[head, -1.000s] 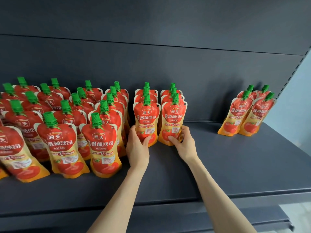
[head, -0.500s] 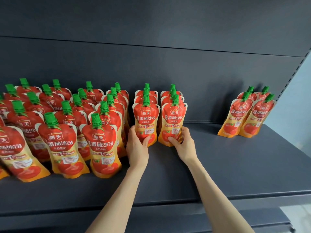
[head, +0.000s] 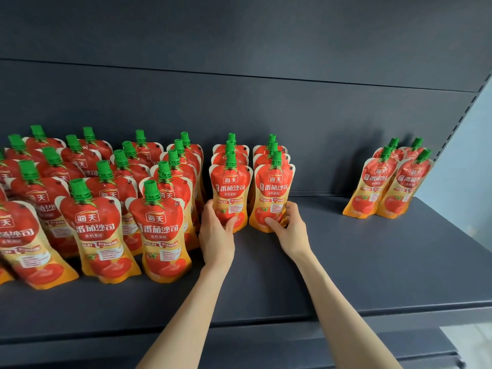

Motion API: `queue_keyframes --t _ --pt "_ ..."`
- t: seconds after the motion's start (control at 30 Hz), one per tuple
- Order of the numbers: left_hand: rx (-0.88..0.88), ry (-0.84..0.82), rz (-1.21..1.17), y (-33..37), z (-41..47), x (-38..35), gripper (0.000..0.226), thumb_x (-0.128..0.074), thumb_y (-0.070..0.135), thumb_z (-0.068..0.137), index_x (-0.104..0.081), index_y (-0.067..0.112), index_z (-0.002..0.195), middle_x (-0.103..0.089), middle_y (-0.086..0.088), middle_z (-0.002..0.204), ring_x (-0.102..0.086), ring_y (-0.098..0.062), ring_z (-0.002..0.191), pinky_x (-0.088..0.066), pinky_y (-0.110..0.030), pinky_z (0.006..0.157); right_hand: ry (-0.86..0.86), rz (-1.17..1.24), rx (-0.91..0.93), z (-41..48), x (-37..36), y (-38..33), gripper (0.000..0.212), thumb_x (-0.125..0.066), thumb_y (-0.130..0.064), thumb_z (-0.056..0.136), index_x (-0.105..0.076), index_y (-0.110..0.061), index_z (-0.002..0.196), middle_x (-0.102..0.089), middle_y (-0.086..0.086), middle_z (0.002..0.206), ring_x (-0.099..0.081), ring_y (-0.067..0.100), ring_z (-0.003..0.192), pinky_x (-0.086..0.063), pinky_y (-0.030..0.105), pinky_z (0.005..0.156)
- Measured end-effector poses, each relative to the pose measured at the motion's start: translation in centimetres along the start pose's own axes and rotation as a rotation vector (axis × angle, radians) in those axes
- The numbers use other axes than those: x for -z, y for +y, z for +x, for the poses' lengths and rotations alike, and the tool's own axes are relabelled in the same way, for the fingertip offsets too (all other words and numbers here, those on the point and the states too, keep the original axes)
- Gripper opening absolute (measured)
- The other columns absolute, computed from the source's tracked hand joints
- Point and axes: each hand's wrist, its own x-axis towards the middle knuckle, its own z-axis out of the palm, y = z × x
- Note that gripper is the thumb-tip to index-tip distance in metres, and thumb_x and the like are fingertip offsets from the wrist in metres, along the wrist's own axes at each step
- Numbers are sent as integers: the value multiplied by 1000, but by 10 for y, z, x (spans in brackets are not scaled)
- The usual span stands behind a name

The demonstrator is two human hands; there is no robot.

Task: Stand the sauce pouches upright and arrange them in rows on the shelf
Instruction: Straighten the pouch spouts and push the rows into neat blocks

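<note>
Two ketchup pouches are standing upright mid-shelf (head: 346,262), green caps pointing straight up, labels facing out, each fronting a short row. The left hand (head: 217,233) is gripping the left pouch (head: 231,187) low down, thumb across it, and the right hand (head: 288,227) is clamping the right pouch (head: 274,190) at its base. A packed batch (head: 95,230) is sitting just left, and a small cluster (head: 386,182) is leaning well off right.

Bare shelf (head: 332,257) lies open between the two middle pouch rows (head: 231,187) and the four-pouch cluster (head: 386,187) at far right, and along the front edge, while the packed pouches (head: 106,217) at left leave only narrow gaps before the back panel (head: 239,110).
</note>
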Motion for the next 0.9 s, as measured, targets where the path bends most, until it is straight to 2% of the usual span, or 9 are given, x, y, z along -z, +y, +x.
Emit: queue_keyframes --t 0.1,0.27,0.4,0.53,0.6,0.67,0.7,0.8,0.9 --pt "0 -5 9 0 0 0 62 -66 26 85 -34 11 136 -48 -9 137 -46 -25 127 -42 -40 100 6 -7 -12 0 0 0 49 -65 -23 86 -41 -12 127 -58 4 126 -57 18 112 -45 24 88" --pt "0 -12 -5 1 -1 1 61 -65 25 86 -34 10 136 -48 -9 136 -46 -26 126 -43 -41 100 10 -16 -18 -1 -1 -1 49 -66 -25 85 -41 -12 125 -58 4 126 -57 15 109 -45 23 86" --pt "-2 -17 -1 1 -3 2 62 -65 27 86 -33 10 136 -47 -10 137 -46 -26 126 -44 -41 99 12 -7 -16 -2 0 -2 48 -66 -24 85 -42 -12 125 -59 3 124 -53 7 99 -43 17 80" --pt "-15 -23 15 3 -7 4 66 -63 28 87 -29 9 140 -43 -11 140 -43 -26 129 -42 -40 101 17 4 -27 -4 1 -3 49 -68 -25 84 -43 -13 124 -58 2 123 -54 7 99 -43 10 74" --pt "-20 -27 6 3 -10 6 66 -62 28 88 -28 10 141 -42 -11 141 -43 -26 130 -44 -42 102 27 -12 -9 -5 1 -2 50 -68 -27 83 -44 -14 125 -58 2 124 -55 10 105 -46 14 80" --pt "-54 -11 -4 4 -17 11 61 -61 27 88 -32 10 139 -44 -11 138 -45 -26 128 -45 -42 101 57 -82 7 -6 5 2 51 -68 -31 83 -45 -17 127 -55 3 127 -52 18 115 -48 30 93" --pt "-88 4 -10 4 -21 13 56 -61 25 88 -36 10 136 -47 -11 135 -47 -26 125 -46 -42 99 78 -119 -1 -8 8 2 51 -67 -32 84 -46 -17 128 -53 3 129 -50 19 119 -46 34 96" --pt "-195 16 -32 7 -34 15 41 -62 21 87 -50 9 124 -54 -10 127 -52 -25 117 -50 -41 94 155 -148 -15 -16 26 4 40 -63 -29 87 -53 -14 123 -54 2 126 -50 17 115 -42 27 93" --pt "-239 -53 -101 24 -43 7 25 -62 18 87 -57 10 110 -61 -5 113 -59 -22 105 -53 -40 86 223 -111 5 -24 54 4 26 -62 -23 89 -60 -13 113 -60 -1 114 -54 12 104 -45 27 91"
